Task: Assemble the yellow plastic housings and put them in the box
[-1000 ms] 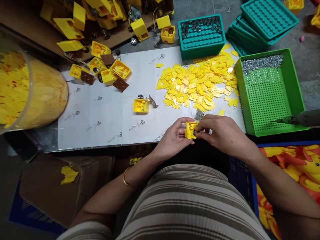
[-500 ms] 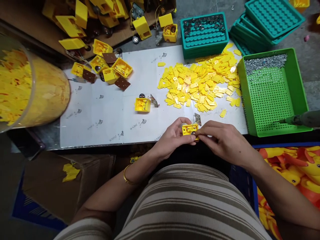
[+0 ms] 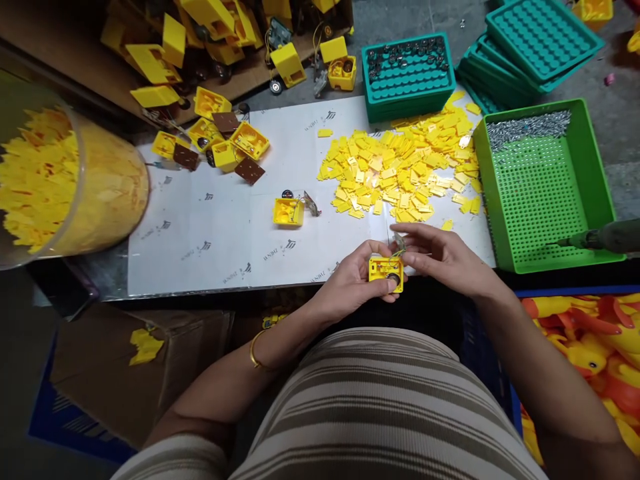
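My left hand [image 3: 353, 280] grips a small yellow plastic housing [image 3: 380, 267], its open side facing up and a round dark metal part [image 3: 393, 281] seated inside. Thin wires run from the housing to a small circuit board [image 3: 399, 241] at its far edge. My right hand [image 3: 440, 257] has that board between its thumb and index finger, with the other fingers loosely bent. Another yellow housing [image 3: 288, 212] lies on the white board to the left, with a wired circuit board [image 3: 311, 204] and a round dark part [image 3: 287, 195] beside it.
Loose yellow plates [image 3: 380, 167] are heaped beyond my hands. A green basket [image 3: 545, 193] with screws and a power driver [image 3: 605, 237] are at right. Teal trays [image 3: 410, 97] stand behind. Further housings [image 3: 250, 140] and a clear tub [image 3: 113, 187] of yellow pieces are at left.
My right hand has moved from the round part inside the housing to the circuit board, its fingers spreading around it. The housing has shifted slightly nearer to me and shows more fully.
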The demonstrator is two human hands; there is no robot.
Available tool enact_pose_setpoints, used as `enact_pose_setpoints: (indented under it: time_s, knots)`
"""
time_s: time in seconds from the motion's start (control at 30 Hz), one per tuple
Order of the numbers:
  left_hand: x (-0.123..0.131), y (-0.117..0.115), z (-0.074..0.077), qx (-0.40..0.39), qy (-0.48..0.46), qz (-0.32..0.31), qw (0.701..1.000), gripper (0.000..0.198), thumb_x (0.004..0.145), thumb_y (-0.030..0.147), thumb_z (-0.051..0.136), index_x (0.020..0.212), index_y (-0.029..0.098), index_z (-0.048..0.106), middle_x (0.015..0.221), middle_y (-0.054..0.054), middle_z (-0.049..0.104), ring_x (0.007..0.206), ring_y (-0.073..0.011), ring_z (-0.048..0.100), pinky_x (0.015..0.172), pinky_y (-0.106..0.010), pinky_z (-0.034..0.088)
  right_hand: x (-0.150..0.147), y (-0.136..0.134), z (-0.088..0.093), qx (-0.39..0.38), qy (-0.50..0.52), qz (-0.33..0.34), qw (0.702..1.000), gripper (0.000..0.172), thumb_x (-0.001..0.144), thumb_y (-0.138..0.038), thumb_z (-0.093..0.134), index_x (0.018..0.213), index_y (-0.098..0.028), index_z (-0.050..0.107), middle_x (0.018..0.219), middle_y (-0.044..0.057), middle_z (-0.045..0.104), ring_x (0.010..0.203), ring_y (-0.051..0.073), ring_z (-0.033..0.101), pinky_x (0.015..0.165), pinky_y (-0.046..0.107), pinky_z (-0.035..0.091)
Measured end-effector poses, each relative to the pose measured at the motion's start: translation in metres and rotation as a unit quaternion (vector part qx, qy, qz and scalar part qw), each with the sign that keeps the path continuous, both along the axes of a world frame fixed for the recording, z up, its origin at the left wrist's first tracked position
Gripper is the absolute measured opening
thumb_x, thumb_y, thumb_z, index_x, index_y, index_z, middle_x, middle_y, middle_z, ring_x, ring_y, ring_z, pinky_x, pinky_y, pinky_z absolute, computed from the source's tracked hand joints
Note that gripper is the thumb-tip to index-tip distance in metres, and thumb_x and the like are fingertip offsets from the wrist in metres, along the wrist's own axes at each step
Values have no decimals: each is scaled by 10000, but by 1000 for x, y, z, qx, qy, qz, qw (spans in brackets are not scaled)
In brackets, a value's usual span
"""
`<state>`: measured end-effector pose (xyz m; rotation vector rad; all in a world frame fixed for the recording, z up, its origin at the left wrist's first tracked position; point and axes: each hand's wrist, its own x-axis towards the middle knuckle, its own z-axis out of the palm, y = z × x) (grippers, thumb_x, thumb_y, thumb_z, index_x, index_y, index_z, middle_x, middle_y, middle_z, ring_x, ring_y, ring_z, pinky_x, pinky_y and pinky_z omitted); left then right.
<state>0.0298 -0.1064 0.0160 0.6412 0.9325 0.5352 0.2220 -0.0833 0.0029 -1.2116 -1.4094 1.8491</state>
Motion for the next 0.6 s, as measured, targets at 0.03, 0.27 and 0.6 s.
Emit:
enact_pose_setpoints:
  time_s: [0.03,0.27,0.6]
  knots:
    - [0,0,0,4,17,-1,1000,393,703,223,735,986,200,464,804,10,649,683,-105,625,626,-228,533,-1,1,0,15,-9,9,1000,465,811,-317,641,1242,-186,526,1056,77,647,823,150,640,737,307,552]
    - [-4,3,-4,-7,80,-108,991,288,803,406,625,941,169,538,727,-14,673,522,-92,601,451,-179,457,3,1,2,137,-124,2,983,453,752,-333,725,1154,-201,566,951,35,598,707,119,549,646,265,476]
    - [-9,9,-3,34,119,-206,971,341,848,453,544,1000,153,600,755,-32,680,474,-79,580,393,-156,360,4,-7,4,137,-158,22,978,427,788,-337,694,1162,-223,521,682,-56,506,598,92,498,555,217,412]
